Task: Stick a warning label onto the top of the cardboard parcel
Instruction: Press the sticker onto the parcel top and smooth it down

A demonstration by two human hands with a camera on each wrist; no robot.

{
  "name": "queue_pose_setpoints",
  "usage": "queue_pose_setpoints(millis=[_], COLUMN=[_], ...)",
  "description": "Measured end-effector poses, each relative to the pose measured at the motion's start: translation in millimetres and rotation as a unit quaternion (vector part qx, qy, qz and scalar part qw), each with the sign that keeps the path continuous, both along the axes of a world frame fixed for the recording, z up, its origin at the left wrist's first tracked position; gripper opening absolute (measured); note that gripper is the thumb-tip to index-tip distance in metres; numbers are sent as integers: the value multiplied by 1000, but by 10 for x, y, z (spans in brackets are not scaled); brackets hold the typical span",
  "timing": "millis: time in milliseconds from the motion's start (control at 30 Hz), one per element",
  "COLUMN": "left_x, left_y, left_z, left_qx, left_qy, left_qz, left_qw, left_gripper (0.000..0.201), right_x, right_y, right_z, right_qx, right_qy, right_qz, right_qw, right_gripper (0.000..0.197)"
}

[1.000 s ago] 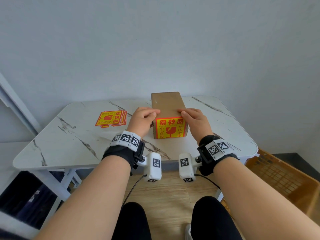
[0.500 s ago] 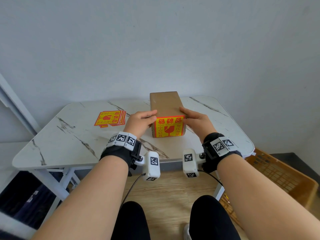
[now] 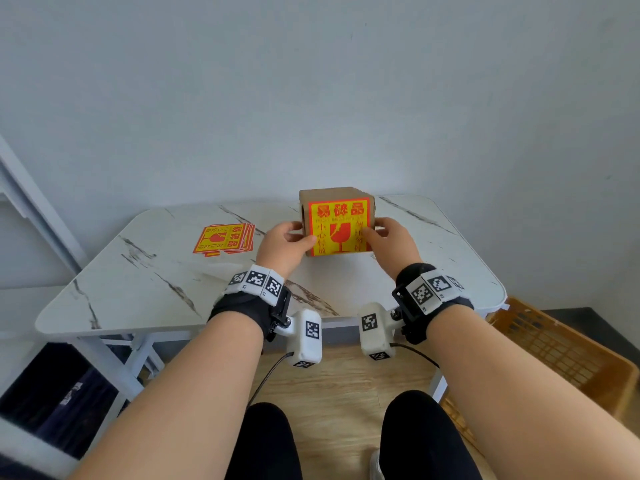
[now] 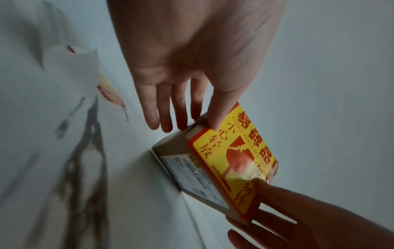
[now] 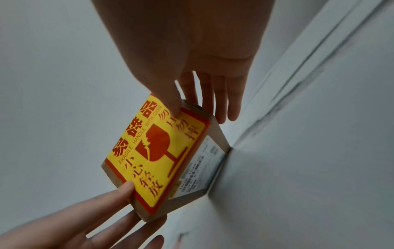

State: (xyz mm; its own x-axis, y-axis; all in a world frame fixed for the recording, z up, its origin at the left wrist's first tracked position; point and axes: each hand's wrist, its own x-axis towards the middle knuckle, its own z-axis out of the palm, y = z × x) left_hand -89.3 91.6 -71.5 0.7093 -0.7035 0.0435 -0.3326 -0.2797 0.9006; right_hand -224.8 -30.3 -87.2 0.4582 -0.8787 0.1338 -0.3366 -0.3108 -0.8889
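Observation:
The brown cardboard parcel (image 3: 332, 194) stands tilted on the marble table (image 3: 156, 289), one edge down, in front of the wall. A yellow and red fragile label (image 3: 339, 226) covers the face turned toward me. My left hand (image 3: 289, 240) holds the parcel's left side, thumb on the label's left edge (image 4: 219, 107), fingers behind. My right hand (image 3: 389, 244) holds the right side, its thumb pressing the label (image 5: 170, 104). A white shipping label (image 5: 200, 166) shows on the parcel's underside. The label's lower right part looks slightly wrinkled (image 4: 249, 170).
A stack of spare warning labels (image 3: 225, 237) lies on the table left of the parcel. An orange plastic basket (image 3: 554, 358) sits on the floor at the right. Dark items rest under a white frame at the lower left (image 3: 52, 393).
Both hands have tipped the parcel up, so the labelled face now looks toward me and the brown top appears short. The thumbs have come onto the label.

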Motion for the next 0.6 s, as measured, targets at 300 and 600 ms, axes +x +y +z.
queue_pose_setpoints(millis=[300,600], left_x=[42,16], left_y=[-99,-174], left_z=[474,429], left_qx=[-135,-75], left_qy=[52,48], left_qz=[52,12], left_qw=[988,996], left_gripper=[26,52], right_x=[98,138], right_y=[-45,-112], right_z=[540,429], right_qx=[-25,-11], right_qy=[-105,4], right_qz=[-21,12], right_qw=[994,1000], right_gripper=[30,47])
